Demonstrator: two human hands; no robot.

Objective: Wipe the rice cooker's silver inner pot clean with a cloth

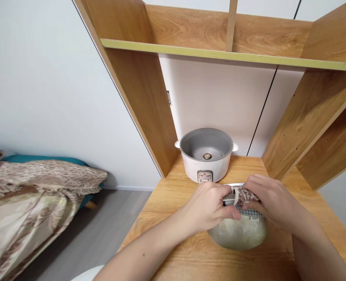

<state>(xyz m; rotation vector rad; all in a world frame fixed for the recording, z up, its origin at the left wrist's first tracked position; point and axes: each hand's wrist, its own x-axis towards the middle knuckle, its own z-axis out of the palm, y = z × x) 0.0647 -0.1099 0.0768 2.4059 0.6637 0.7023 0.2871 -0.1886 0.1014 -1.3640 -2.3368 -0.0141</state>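
A dull metal pot (238, 234) is at the near side of the wooden desktop, its rounded outer side towards me. My left hand (212, 205) is closed, thumb and fingers pinching a grey metal piece (229, 200) at the pot's upper part, which looks like its handle. Folded over that piece is a brown-and-white patterned cloth (245, 196), gripped in my closed right hand (268, 197). Blue-and-white checked fabric (250, 212) shows just below; whether it belongs to the same cloth I cannot tell. Both hands hide much of the pot's rim.
Behind the pot stands a white rice cooker body (187, 164), lidless, with a grey interior. Wooden uprights (140, 105) flank it, and a yellow-edged shelf (190, 50) crosses above. A patterned blanket (44, 175) covers teal furniture at the left.
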